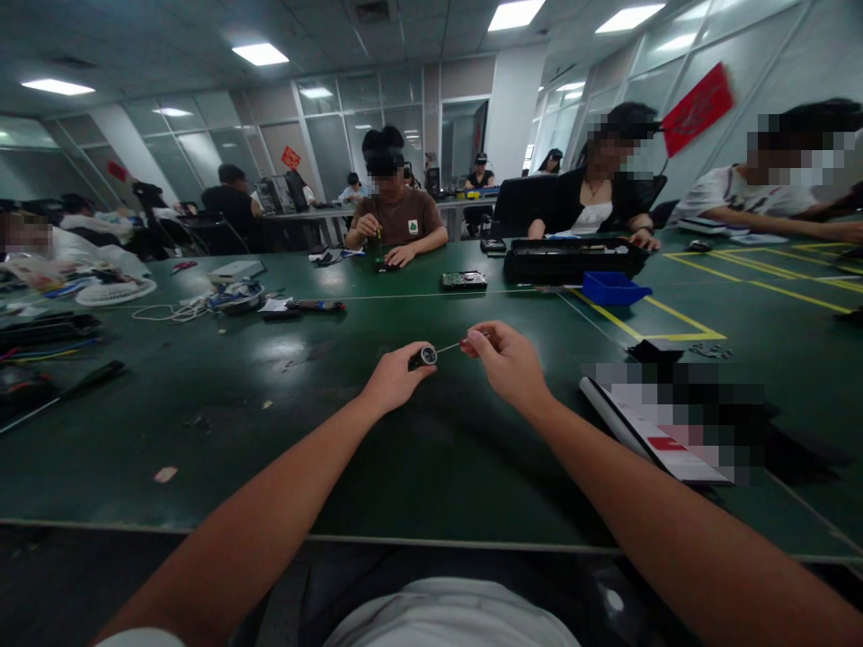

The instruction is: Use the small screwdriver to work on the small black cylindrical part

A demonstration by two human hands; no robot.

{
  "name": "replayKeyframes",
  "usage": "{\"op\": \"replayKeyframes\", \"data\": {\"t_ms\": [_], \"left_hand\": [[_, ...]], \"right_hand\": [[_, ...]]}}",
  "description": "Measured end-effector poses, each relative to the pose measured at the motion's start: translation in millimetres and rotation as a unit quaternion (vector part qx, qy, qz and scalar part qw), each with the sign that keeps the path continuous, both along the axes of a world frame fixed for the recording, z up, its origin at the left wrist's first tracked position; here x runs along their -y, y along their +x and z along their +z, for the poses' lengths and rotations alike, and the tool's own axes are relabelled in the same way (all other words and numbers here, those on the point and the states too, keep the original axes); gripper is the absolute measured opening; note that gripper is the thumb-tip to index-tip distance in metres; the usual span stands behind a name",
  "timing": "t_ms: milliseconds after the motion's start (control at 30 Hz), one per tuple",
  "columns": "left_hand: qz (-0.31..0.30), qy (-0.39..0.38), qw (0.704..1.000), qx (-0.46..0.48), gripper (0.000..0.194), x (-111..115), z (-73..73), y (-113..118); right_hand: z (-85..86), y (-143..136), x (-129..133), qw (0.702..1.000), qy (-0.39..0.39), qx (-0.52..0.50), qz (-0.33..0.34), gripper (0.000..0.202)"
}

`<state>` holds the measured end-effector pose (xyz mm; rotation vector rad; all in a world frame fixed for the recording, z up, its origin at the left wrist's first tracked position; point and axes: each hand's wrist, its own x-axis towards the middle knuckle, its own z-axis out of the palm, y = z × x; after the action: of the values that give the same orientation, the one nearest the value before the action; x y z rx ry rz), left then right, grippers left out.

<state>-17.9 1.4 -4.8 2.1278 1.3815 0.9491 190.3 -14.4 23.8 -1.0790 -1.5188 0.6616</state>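
Note:
Above the green table, my left hand [399, 377] is closed around a small black cylinder [424, 357] with a round, glassy end, like a small flashlight. My right hand [505, 359] pinches the reddish handle of a thin screwdriver [448, 347]. Its slim metal shaft points left, and the tip meets or nearly meets the cylinder's round end; I cannot tell which. Fingers cover most of the handle and part of the cylinder.
Right of my arm lies a white booklet [647, 431] beside black pieces. Farther off are a blue bin [613, 288], a long black housing [573, 261] and a hard drive [463, 280]. A dark tool [315, 306] lies left. Several people sit around the table.

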Motion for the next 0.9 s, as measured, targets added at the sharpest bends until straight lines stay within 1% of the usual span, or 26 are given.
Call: {"op": "replayKeyframes", "data": {"t_ms": [167,233,333,400,467,533,600,667,767,833,900], "left_hand": [[-0.004,0.008,1.0,-0.009,0.032,-0.4,-0.8,-0.9],[-0.011,0.015,1.0,-0.01,0.032,0.0,-0.3,-0.8],[-0.016,0.026,0.999,-0.015,0.032,1.1,1.2,0.0],[-0.019,0.03,0.999,-0.027,0.031,2.1,2.4,0.7],[-0.021,0.029,0.998,-0.041,0.032,2.8,3.4,1.4],[-0.022,0.03,0.998,-0.048,0.034,3.1,3.8,1.8],[-0.022,0.035,0.998,-0.045,0.035,3.1,3.8,1.7],[-0.02,0.042,0.998,-0.034,0.035,3.2,4.0,1.3],[-0.011,0.057,0.998,-0.028,0.038,3.8,5.2,1.0],[-0.011,0.077,0.996,-0.041,0.04,3.7,5.8,1.5],[-0.009,0.093,0.993,-0.065,0.04,2.6,5.3,2.3]], "right_hand": [[5.3,2.2,4.2,0.995,-0.009,0.088,-0.049,0.033],[4.6,2.7,4.5,0.995,0.003,0.095,-0.04,0.026],[2.5,2.9,4.3,0.997,0.012,0.082,-0.006,0.017],[1.8,3.0,4.2,0.996,0.007,0.085,-0.002,0.021],[1.5,3.4,3.8,0.995,0.01,0.102,-0.02,0.03],[0.5,3.6,2.7,0.993,0.018,0.108,-0.038,0.032],[-1.4,3.0,0.8,0.996,0.015,0.073,-0.041,0.023],[-3.8,1.5,-1.8,0.999,0.003,0.02,-0.038,0.021],[-6.5,-1.1,-6.8,0.994,-0.042,-0.096,-0.006,0.02],[-7.3,-1.6,-10.8,0.974,-0.103,-0.202,0.006,0.021],[-7.9,-1.1,-14.8,0.945,-0.175,-0.275,0.004,0.023]]}}
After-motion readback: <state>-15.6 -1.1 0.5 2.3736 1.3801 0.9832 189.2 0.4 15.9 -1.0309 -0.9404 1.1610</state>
